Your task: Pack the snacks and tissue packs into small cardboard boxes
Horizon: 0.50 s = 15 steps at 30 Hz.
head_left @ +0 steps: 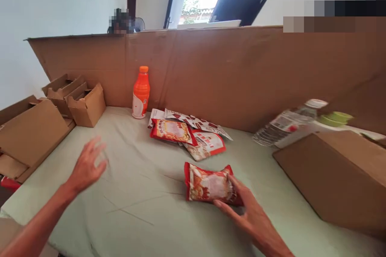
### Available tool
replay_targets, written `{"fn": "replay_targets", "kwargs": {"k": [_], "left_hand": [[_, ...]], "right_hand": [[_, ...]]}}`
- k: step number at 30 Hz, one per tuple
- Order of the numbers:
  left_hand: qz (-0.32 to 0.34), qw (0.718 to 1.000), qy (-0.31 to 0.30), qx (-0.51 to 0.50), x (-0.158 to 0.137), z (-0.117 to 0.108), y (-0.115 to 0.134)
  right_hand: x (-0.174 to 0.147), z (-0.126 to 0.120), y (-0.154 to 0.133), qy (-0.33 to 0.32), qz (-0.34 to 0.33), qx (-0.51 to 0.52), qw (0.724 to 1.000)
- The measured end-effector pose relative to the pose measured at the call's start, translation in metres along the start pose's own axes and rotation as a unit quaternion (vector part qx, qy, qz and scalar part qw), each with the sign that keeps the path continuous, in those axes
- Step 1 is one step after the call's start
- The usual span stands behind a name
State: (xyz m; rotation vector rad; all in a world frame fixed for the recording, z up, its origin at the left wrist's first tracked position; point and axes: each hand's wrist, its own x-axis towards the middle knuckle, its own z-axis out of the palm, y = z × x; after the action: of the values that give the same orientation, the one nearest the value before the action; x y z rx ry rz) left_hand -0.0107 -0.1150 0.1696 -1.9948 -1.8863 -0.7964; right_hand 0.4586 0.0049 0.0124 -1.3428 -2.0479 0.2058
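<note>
My right hand (245, 209) rests on the right end of a red and white snack packet (208, 184) that lies on the pale green cloth (144, 209). Its fingers wrap the packet's edge. My left hand (87, 164) hovers open above the cloth at the left, holding nothing, fingers spread. Further back lies a small pile of similar snack packets (188, 134). An orange bottle (141, 93) stands upright behind them, against the cardboard wall (241, 72).
Small open cardboard boxes (76, 100) and flat cardboard (30, 136) sit at the left. A closed brown box (337, 172) fills the right side. Behind it lie a clear plastic water bottle (286, 122) on its side and green lids (334, 118).
</note>
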Motion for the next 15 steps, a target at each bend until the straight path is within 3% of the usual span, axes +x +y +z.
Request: {"fn": "replay_targets", "kwargs": {"k": [2,5,9,12,15], "left_hand": [[-0.044,0.997,0.047,0.03,0.04,-0.005,-0.037],[-0.086,0.991,0.09,0.045,0.103,-0.01,-0.088],[-0.146,0.985,0.069,0.062,0.162,0.001,-0.118],[-0.145,0.987,0.03,0.058,0.171,0.005,-0.113],[-0.114,0.992,-0.005,0.058,0.144,-0.006,-0.104]], "right_hand": [[0.008,0.019,-0.007,0.005,-0.021,-0.022,1.0],[0.006,0.028,-0.01,0.005,-0.009,-0.057,0.998],[0.004,0.023,-0.017,-0.009,-0.005,-0.057,0.998],[0.007,0.02,-0.022,-0.004,-0.005,-0.054,0.999],[0.01,0.019,-0.025,0.011,0.01,-0.034,0.999]]}}
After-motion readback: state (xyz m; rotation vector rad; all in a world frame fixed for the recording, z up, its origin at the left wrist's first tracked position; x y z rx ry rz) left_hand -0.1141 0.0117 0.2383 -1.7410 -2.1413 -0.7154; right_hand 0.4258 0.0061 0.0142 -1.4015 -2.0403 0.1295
